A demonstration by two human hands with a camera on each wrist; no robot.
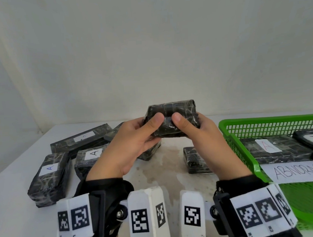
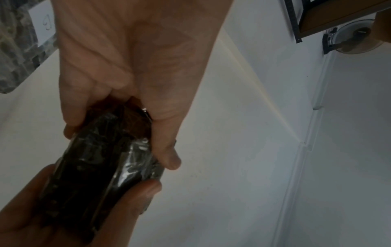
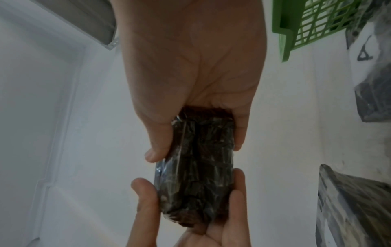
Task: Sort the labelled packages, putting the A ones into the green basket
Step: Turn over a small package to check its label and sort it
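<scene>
I am gripping a small black plastic-wrapped package [image 1: 171,120] with both hands, my left hand [image 1: 135,147] curling round its left end and my right hand [image 1: 201,139] round its right end, thumbs pressing its near face. I am holding it up above the middle of the white counter [image 1: 13,191], and no label is showing on the faces I can see, so I judge I am turning it to find one.

To my right, at the counter's right edge, the green slatted plastic basket [image 1: 248,129] is already holding two wrapped packages, one with a red A label [image 1: 267,145] and one whose letter I cannot read for certain. On the left side of the counter three packages with A labels [image 1: 50,168] are lying unsorted, and two more dark ones are sitting near the middle, labels hidden. I am judging the sorting well short of done.
</scene>
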